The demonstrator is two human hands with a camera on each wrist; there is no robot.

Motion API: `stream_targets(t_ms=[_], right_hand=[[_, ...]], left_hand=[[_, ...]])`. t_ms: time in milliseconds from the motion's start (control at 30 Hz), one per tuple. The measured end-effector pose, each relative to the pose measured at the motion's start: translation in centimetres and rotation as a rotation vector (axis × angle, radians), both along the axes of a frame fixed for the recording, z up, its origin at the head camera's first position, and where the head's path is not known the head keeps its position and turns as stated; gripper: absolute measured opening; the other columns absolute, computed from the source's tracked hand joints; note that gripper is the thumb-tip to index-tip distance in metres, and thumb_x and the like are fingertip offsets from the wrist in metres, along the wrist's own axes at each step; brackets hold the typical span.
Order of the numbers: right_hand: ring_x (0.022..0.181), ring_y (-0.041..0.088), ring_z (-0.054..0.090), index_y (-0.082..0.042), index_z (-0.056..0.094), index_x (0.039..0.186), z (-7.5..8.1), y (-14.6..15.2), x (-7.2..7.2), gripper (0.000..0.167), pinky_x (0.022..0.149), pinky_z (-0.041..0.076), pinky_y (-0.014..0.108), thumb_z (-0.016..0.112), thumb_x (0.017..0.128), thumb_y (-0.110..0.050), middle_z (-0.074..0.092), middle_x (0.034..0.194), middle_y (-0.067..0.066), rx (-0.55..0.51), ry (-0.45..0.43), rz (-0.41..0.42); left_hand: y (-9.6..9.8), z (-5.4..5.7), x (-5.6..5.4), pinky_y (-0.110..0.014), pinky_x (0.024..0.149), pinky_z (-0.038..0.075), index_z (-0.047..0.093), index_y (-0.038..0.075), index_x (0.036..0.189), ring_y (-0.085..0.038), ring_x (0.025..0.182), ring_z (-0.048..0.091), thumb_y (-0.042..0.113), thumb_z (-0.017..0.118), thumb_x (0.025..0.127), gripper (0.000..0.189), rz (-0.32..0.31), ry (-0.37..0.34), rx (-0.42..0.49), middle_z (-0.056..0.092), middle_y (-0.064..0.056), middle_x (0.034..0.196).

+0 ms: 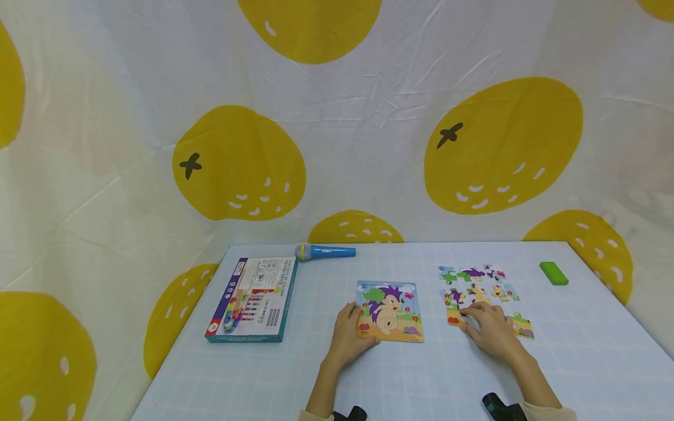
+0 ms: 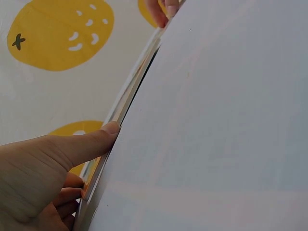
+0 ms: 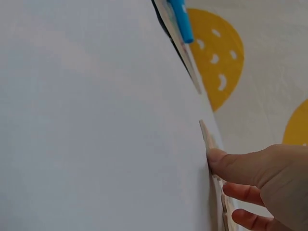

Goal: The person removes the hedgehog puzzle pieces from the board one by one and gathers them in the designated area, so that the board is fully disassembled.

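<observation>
A square puzzle board (image 1: 389, 313) with a purple-spined hedgehog picture lies flat at the table's middle. My left hand (image 1: 347, 336) holds its lower left corner, fingers along the left side and thumb at the near edge; the left wrist view shows that thumb (image 2: 94, 143) against the rim. To the right, loose jigsaw pieces (image 1: 478, 292) of a similar picture lie in rough rows. Over the nearest row, my right hand (image 1: 492, 330) pinches a puzzle piece (image 1: 454, 319) at its near edge, partly covering the others. In the right wrist view its thumb (image 3: 236, 166) touches a piece's edge.
A boxed set (image 1: 258, 301) lies on the left of the table (image 1: 400, 380). A blue toy microphone (image 1: 329, 251) rests near the back edge, and a green block (image 1: 554, 273) sits at the back right. Behind the table hangs a fruit-patterned cloth (image 1: 363, 146).
</observation>
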State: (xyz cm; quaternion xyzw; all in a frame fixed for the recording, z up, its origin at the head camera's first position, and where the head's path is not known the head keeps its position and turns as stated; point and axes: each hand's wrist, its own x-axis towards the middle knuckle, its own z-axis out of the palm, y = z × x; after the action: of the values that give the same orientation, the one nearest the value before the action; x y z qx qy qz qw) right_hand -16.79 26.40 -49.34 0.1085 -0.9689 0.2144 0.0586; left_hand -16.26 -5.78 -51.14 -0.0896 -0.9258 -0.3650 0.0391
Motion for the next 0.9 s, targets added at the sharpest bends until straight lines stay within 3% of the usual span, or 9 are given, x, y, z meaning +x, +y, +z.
stream_targets(t_ms=[233,533,900], right_hand=[[0.102,0.049,0.043,-0.002,0.065,0.112,-0.2,0.7,0.3,0.039,0.072,0.036,0.063,0.071,0.082,-0.027,0.053,0.115,0.027,-0.026,0.006,-0.073],[0.101,0.05,0.046,0.004,0.063,0.113,-0.2,1.7,0.6,0.04,0.078,0.036,0.069,0.071,0.082,-0.021,0.052,0.112,0.032,-0.013,0.012,-0.151],[0.102,0.051,0.047,0.002,0.064,0.111,0.0,1.6,0.3,0.039,0.077,0.036,0.071,0.071,0.08,-0.02,0.053,0.112,0.033,0.025,-0.04,-0.134]], left_hand=[[0.0,0.0,0.0,-0.054,0.106,0.031,0.047,-0.011,0.131,-0.037,0.13,0.033,0.029,0.082,0.07,0.081,-0.005,-0.007,0.015,0.039,-0.021,0.141],[0.0,-0.2,-0.1,-0.052,0.106,0.032,0.047,-0.009,0.131,-0.036,0.13,0.034,0.031,0.082,0.07,0.081,-0.007,0.018,-0.02,0.04,-0.02,0.141],[-0.1,-0.2,-0.2,-0.051,0.106,0.032,0.047,-0.009,0.131,-0.036,0.13,0.034,0.031,0.082,0.07,0.081,-0.007,0.019,-0.021,0.04,-0.021,0.141]])
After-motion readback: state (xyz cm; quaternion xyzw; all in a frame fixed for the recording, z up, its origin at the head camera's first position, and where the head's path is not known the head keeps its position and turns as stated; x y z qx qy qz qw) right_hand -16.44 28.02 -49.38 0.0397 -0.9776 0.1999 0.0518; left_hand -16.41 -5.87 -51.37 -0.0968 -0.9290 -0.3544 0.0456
